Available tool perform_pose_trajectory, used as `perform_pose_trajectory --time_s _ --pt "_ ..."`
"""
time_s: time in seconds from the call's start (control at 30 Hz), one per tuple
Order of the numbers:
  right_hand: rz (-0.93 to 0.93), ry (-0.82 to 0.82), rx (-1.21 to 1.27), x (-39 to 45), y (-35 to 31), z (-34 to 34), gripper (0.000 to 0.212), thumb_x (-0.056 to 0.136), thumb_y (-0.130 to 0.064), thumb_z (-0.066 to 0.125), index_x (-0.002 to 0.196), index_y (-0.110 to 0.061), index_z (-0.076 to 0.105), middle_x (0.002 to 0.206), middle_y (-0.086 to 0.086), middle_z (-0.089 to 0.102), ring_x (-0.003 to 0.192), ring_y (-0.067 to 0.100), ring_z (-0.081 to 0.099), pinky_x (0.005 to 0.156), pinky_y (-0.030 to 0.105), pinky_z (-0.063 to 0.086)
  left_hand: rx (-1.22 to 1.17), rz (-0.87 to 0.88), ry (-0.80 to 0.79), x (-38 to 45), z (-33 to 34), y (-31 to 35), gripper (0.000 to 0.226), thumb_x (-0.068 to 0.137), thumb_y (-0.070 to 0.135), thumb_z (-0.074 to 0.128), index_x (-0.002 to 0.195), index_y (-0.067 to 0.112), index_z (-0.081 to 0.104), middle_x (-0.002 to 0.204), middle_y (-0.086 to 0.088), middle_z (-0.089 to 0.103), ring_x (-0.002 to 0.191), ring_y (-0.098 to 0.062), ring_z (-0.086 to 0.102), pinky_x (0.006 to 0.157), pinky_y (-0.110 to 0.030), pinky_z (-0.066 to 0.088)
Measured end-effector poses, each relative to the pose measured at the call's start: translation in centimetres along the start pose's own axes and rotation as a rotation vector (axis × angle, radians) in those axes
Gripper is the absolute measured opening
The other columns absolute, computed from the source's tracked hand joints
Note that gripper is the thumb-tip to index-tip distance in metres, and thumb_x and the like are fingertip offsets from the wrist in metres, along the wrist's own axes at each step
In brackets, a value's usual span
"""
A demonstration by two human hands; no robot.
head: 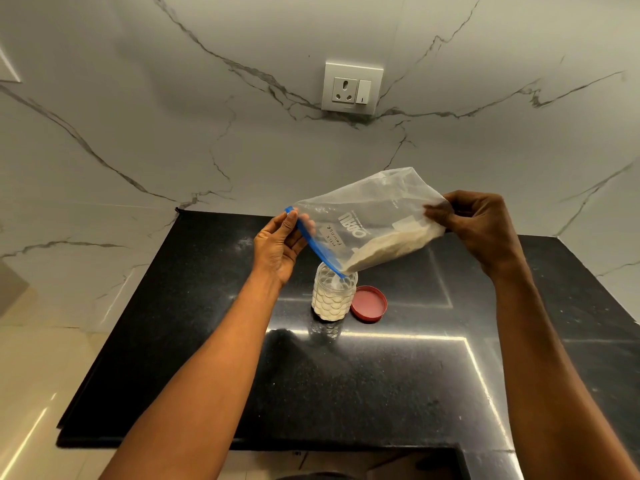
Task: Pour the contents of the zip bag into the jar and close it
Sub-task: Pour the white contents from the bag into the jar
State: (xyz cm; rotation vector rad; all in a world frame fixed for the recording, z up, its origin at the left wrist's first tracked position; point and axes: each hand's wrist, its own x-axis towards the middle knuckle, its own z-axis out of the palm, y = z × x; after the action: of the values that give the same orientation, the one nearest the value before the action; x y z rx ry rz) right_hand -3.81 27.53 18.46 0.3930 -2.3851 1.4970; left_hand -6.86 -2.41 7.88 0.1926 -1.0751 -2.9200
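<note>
Handwritten label [335,236] reading "MILK POWDER", seen upside down on the zip bag [367,216] just beside the left hand [278,249], larger printed brand lettering [352,225] beside it, inverted, not reliably read

The zip bag [367,216] is clear with a blue zip strip [313,242] and holds off-white powder [394,245]. The jar [333,295] is clear with a scale-like relief (white inside). The lid [369,303] is red. The table [207,341] is speckled black; the wall [138,98] is white marble veined grey.
</note>
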Motion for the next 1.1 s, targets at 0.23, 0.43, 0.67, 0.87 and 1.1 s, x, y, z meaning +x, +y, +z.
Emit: perform_pose_trajectory --time_s 0.23,0.43,0.67,0.87,1.1 --pt "0.018 -0.008 0.012 -0.6 0.4 -0.3 0.016 0.085 -0.015 0.072 0.097 -0.003 0.074 0.091 0.014 0.074 0.087 0.026 0.072 0.077 0.04 0.06 0.011 0.016 -0.009 -0.2 0.2 -0.4 0.01 0.095 0.005 0.059 0.096 0.009 0.069 0.085 -0.007 0.076 0.077 -0.018 0.075 0.071 -0.033 0.063" --pt "0.019 0.005 0.02 0.0 0.2 -0.4 0.015 0.084 -0.016 0.073 0.096 -0.008 0.075 0.088 0.008 0.076 0.085 0.026 0.072 0.079 0.044 0.059 -0.013 0.014 -0.013 0.1 0.5 0.2 0.011 0.092 0.004 0.062 0.092 0.01 0.072 0.087 -0.009 0.076 0.08 -0.02 0.075 0.071 -0.035 0.063" --pt "-0.048 0.065 0.003 0.2 1.0 -0.1 0.017 0.084 -0.014 0.073 0.098 -0.006 0.075 0.092 0.01 0.075 0.087 0.028 0.072 0.079 0.042 0.059 -0.035 0.004 0.004 -0.1 0.6 -0.2 0.012 0.095 0.006 0.059 0.095 0.011 0.07 0.086 -0.007 0.077 0.08 -0.018 0.075 0.07 -0.034 0.063" --pt "-0.088 0.062 -0.006 0.3 0.7 0.1 0.02 0.082 -0.014 0.074 0.099 -0.003 0.073 0.093 0.012 0.074 0.086 0.027 0.072 0.078 0.038 0.061 -0.059 -0.019 0.021 -0.1 0.2 -0.4 0.01 0.094 0.006 0.061 0.098 0.009 0.07 0.089 -0.009 0.076 0.081 -0.02 0.074 0.069 -0.034 0.062" --pt "-0.111 0.084 0.016 0.1 0.9 0.5 0.022 0.082 -0.013 0.074 0.1 0.0 0.071 0.095 0.014 0.072 0.088 0.024 0.072 0.076 0.03 0.061 -0.052 -0.013 0.023 0.0 0.0 -0.5 0.01 0.094 0.006 0.061 0.098 0.009 0.07 0.088 -0.008 0.076 0.083 -0.019 0.074 0.072 -0.034 0.063"
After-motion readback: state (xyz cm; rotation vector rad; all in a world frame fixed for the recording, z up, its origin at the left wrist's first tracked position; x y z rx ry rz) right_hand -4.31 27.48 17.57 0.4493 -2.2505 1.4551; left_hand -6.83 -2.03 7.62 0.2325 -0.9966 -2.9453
